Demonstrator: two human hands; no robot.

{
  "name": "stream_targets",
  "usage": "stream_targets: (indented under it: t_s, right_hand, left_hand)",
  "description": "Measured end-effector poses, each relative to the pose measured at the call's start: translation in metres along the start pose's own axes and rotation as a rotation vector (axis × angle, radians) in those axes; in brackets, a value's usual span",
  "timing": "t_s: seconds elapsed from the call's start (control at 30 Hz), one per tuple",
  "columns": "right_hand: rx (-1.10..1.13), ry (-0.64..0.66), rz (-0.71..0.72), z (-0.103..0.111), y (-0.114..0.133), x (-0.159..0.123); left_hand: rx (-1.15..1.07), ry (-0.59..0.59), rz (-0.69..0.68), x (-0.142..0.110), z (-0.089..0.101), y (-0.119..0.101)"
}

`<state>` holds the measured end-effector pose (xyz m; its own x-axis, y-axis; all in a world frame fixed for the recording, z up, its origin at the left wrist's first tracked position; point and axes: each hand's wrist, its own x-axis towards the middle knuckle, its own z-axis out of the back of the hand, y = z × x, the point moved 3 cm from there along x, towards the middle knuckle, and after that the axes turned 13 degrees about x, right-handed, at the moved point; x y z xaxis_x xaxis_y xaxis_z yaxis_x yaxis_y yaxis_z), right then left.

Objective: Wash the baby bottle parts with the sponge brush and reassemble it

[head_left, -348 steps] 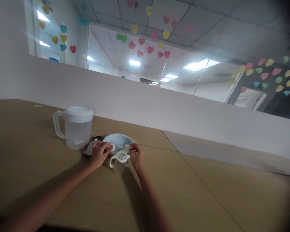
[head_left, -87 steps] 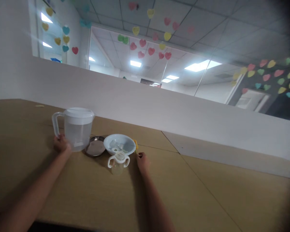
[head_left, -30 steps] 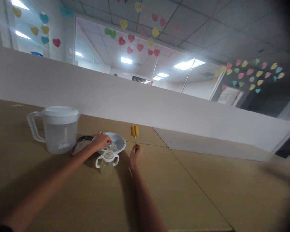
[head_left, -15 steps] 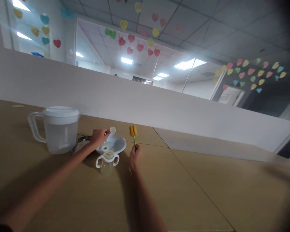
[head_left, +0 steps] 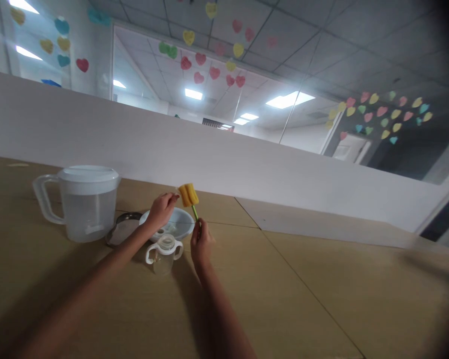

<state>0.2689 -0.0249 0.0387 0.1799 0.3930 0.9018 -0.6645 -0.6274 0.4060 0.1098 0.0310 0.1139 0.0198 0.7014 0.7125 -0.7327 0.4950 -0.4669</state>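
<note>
My right hand [head_left: 201,244] is closed around the green handle of a sponge brush [head_left: 188,195], whose yellow sponge head points up. Just left of that head, my left hand [head_left: 163,208] pinches a small clear round disc, now mostly hidden by the fingers and the sponge. Fingertips and sponge are close together; whether they touch I cannot tell. Below the hands sits a white bowl [head_left: 187,225] with small pieces inside. In front of it stands a clear two-handled baby bottle [head_left: 163,262], upright with its top uncovered.
A lidded clear plastic jug [head_left: 90,212] with its handle to the left stands at left. Between jug and bowl lies a round metal-rimmed dish [head_left: 124,229], partly behind my left forearm. A low white wall [head_left: 172,149] runs along the table's back.
The sponge brush has moved left and tilted toward my left hand. My left hand has shifted slightly right and up, bringing the disc against or behind the sponge.
</note>
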Motion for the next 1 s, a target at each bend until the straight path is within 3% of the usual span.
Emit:
stream_targets:
  t_s: [0.23, 0.43, 0.67, 0.83, 1.0]
  right_hand:
    - [-0.002, 0.020, 0.010, -0.003, -0.011, -0.006]
    - [-0.028, 0.038, 0.029, 0.000, -0.013, -0.007]
    - [-0.021, 0.071, 0.055, 0.001, -0.015, -0.009]
    - [-0.020, 0.090, 0.039, 0.000, -0.019, -0.009]
    - [-0.033, 0.116, 0.009, -0.001, -0.020, -0.009]
  left_hand:
    - [-0.069, -0.005, 0.060, 0.006, 0.014, 0.003]
    - [-0.059, 0.158, -0.017, 0.012, 0.026, -0.002]
    - [0.022, 0.244, -0.036, 0.015, 0.032, -0.006]
    - [0.141, 0.165, -0.072, 0.013, 0.039, -0.009]
    - [0.150, 0.087, -0.002, 0.014, 0.043, -0.007]
